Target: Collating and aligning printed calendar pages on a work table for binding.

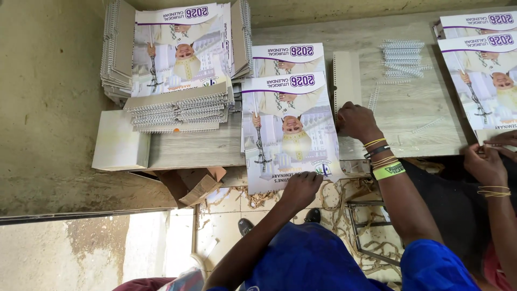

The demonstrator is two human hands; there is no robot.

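Status: you're mid-batch. Your left hand (300, 186) is closed on the near bottom edge of the loose calendar stack (290, 129) lying on the desk (414, 116), fingers curled over the edge, pinching the sheets. Your right hand (355, 119) sits on the stack's right edge, fingers bent and pressing down where it meets the pale punched strip (347, 75); I can't tell if it grips anything or just holds the sheets flat.

Done, judging by layout: a pile of already wire-bound calendars (177, 70) stacked at the far left of the desk, several deep, coils showing along the edges.

Not done: the stack under your hands shows no coil on any visible edge, so it looks unbound. A second copy peeks out from under it at the top.

Supply left: a bunch of loose wire coils (403, 58) on the desk to the right of the strip, well apart from your hands, plus a couple of stray ones nearer.

Another person's hand (484, 164) works a separate calendar pile (482, 70) at the far right; that's not yours.

Paper scraps (344, 199) on the floor below the desk edge.
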